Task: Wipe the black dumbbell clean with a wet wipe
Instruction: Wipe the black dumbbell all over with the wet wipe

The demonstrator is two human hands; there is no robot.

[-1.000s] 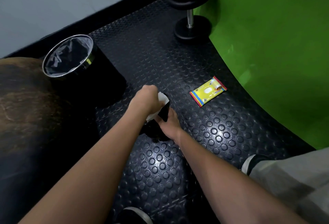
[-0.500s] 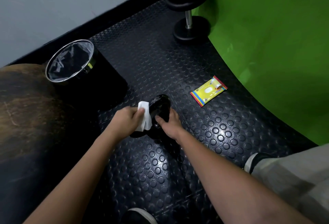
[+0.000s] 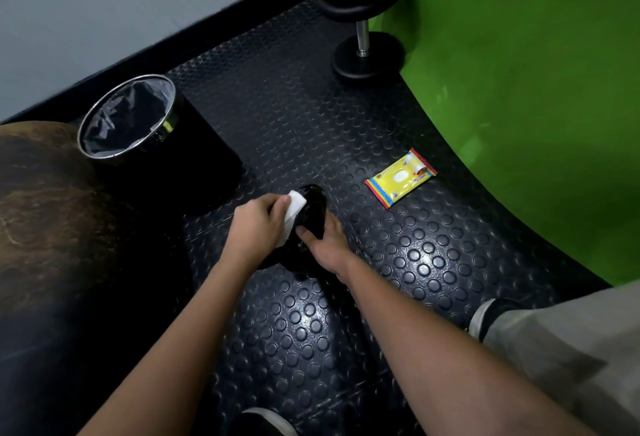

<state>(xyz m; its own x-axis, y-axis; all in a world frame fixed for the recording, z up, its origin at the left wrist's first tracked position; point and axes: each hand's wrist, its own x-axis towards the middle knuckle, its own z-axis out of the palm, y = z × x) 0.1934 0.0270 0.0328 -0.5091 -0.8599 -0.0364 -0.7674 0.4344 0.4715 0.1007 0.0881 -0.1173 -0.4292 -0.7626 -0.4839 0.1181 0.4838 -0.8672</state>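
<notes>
A: What was seen on the left of the studded rubber floor (image 3: 415,262)?

B: A black waste bin (image 3: 138,130) with a clear liner was stood there, just beside a dark rounded object that could not be identified. Nothing was seen inside the bin.

A: And in the middle?

B: The black dumbbell (image 3: 313,208) was laid on the floor between the two hands. A folded white wet wipe (image 3: 294,208) was pinched in the curled fingers of the left hand (image 3: 258,224) and pressed against the dumbbell's upper end. The lower part was gripped by the right hand (image 3: 325,245), the thumb laid over the top and the fingers wrapped round the far side.

A: How should the wiping be done well, as judged from that?

B: The dumbbell should be kept pinned by the right hand so that it is not rolled on the studs. Firm, overlapping strokes along the curved head would be advised, with the dumbbell turned so that the underside is reached. The part under the right hand was judged likely to be missed unless the grip was shifted.

A: And to the right?

B: A yellow wet wipe packet (image 3: 400,178) was laid flat, well apart from the hands. Further back, a second dumbbell (image 3: 362,13) was stood on end against a green surface (image 3: 519,89).
</notes>
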